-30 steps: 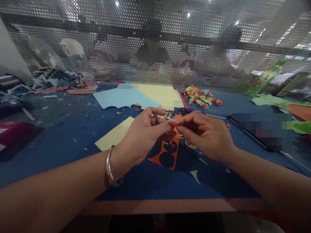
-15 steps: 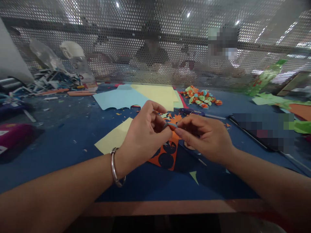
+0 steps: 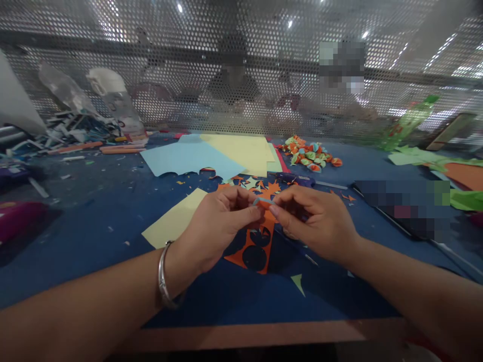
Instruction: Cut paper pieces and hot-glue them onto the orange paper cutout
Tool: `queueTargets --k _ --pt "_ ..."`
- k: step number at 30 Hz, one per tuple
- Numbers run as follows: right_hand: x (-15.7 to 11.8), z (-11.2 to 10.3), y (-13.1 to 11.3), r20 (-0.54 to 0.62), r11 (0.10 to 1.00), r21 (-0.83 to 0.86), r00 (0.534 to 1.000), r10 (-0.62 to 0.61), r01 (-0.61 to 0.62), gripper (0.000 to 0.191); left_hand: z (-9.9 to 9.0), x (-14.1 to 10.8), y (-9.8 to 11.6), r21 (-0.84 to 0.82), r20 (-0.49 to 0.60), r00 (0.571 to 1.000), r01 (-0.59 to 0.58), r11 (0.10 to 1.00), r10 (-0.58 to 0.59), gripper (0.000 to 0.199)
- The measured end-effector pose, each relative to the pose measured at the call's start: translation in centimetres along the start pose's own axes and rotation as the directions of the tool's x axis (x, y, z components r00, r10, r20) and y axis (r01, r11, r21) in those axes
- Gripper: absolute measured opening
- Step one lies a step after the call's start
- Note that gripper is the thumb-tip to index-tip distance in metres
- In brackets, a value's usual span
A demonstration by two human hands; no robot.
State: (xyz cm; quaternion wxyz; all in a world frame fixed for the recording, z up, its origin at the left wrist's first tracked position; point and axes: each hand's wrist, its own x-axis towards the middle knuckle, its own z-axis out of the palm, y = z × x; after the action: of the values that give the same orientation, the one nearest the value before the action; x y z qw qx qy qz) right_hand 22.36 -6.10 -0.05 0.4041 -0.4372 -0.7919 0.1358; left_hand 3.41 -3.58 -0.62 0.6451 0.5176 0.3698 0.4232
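Both hands meet over the middle of the blue table, pinching a small piece of light blue and orange paper (image 3: 265, 201) between them. My left hand (image 3: 222, 221), below a silver bangle, grips its left side between thumb and fingers. On the right side, the thumb and forefinger of my right hand (image 3: 320, 216) are closed on it. Under them lies an orange sheet (image 3: 266, 246) with round holes cut out. Orange and green scraps (image 3: 252, 183) are scattered just behind the hands. Part of the small piece is hidden by the fingers.
Light blue (image 3: 181, 156) and yellow sheets (image 3: 241, 151) lie at the back, beside a pile of small coloured paper pieces (image 3: 313, 153). A purple-handled tool (image 3: 294, 179) lies before it. A water bottle (image 3: 123, 108) stands back left, a green bottle (image 3: 411, 120) back right. A perforated panel (image 3: 181, 65) edges the table.
The left hand's raised fingers have come down and curled closer round the small paper piece. More of its light blue top edge shows. The view has shifted slightly.
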Motion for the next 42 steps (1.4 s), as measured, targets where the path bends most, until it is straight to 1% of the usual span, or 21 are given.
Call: queueTargets --k 4,8,12,16,20,22,26,28,31,33,35,38,42 --pt "0.3 0.0 0.1 0.001 0.999 -0.013 0.999 -0.032 0.032 0.009 0.0 0.1 0.0 -0.029 -0.012 0.998 0.060 0.998 -0.060 0.030" --pt "0.5 0.0 0.4 -0.003 0.996 -0.053 0.997 -0.074 0.074 0.009 -0.1 0.2 0.1 0.010 -0.038 0.993 0.115 0.993 -0.115 0.028" --pt "0.6 0.0 0.5 0.013 0.997 -0.039 0.998 -0.068 0.069 0.009 -0.3 0.3 0.0 0.103 -0.035 0.995 0.099 0.990 -0.096 0.026" --pt "0.6 -0.1 0.5 0.047 0.998 0.064 0.999 0.017 -0.020 0.012 -0.8 0.6 -0.2 0.269 -0.030 1.000 0.015 0.963 -0.008 0.018" --pt "0.5 -0.4 0.7 0.098 0.973 0.193 0.989 0.111 -0.128 0.015 -1.1 0.7 0.0 0.419 0.049 0.996 -0.085 0.904 0.070 0.013" --pt "0.5 -0.4 1.0 0.117 0.949 0.260 0.981 0.153 -0.179 0.014 -1.2 0.7 0.3 0.469 0.087 0.991 -0.131 0.874 0.102 0.011" --pt "0.5 -0.5 1.3 0.186 0.875 0.383 0.952 0.242 -0.297 0.017 -1.4 0.9 0.7 0.527 0.128 0.981 -0.192 0.828 0.147 0.009" --pt "0.6 -0.5 1.4 0.207 0.857 0.395 0.941 0.269 -0.332 0.020 -1.5 1.0 0.8 0.551 0.155 0.970 -0.242 0.799 0.187 0.009" --pt "0.7 -0.6 1.3 0.212 0.856 0.371 0.930 0.300 -0.360 0.022 -1.6 1.3 0.7 0.605 0.193 0.948 -0.319 0.730 0.254 0.010" --pt "0.8 -0.7 1.3 0.210 0.855 0.363 0.927 0.311 -0.370 0.021 -1.8 1.4 0.7 0.624 0.211 0.939 -0.343 0.702 0.271 0.008" --pt "0.8 -0.8 1.3 0.208 0.850 0.370 0.925 0.317 -0.375 0.020 -1.9 1.5 0.7 0.611 0.245 0.926 -0.378 0.696 0.287 0.006" --pt "0.9 -0.8 1.2 0.212 0.839 0.384 0.921 0.325 -0.385 0.018 -2.1 1.5 0.9 0.564 0.316 0.889 -0.457 0.688 0.332 0.006" --pt "1.0 -0.7 1.1 0.213 0.851 0.379 0.930 0.301 -0.362 0.019 -2.1 1.4 1.0 0.520 0.367 0.839 -0.544 0.658 0.403 0.005"
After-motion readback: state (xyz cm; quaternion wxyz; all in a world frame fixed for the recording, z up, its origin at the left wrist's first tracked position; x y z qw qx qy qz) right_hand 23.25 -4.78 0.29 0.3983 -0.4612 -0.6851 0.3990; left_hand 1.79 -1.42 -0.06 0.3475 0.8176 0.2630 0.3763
